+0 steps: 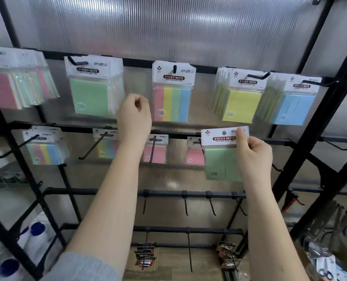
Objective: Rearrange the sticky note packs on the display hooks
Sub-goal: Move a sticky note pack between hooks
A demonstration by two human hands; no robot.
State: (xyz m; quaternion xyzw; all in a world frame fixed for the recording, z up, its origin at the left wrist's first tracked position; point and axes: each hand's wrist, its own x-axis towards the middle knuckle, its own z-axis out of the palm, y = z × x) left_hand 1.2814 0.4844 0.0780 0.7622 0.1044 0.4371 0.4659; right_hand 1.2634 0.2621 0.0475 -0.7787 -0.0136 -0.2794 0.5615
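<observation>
I am looking up at a black wire display rack (pixel 189 194) backed by ribbed translucent plastic. My right hand (pixel 253 157) pinches a green sticky note pack (pixel 219 161) by its white header card, thumb across the front near the punched hole, fingers curled behind. The pack hangs free in the air, off any hook, in front of the right end of the middle row, partly covering a pink pack (pixel 195 156) hung there.

My left hand (pixel 135 116) is raised between two hooks on the top row, fingers loosely curled with thumb and forefinger close together. It seems to hold nothing, though blur makes that uncertain. Just to its left hangs a stack of matching green packs (pixel 91 96) on its top-row hook (pixel 77 61); just to its right hangs a four-colour striped pack (pixel 171 103).

Further right on the top row hang yellow packs (pixel 242 106) and blue packs (pixel 294 109).

I judge the held pack belongs with the green stack, which is well apart from it, across my left arm. The risks, as I see them: the hole is small and my thumb lies close to it, so the hook tip could miss or tear the card. Reaching across could knock the striped pack loose. A one-point pinch lets the pack swing, so it could slip and fall.
</observation>
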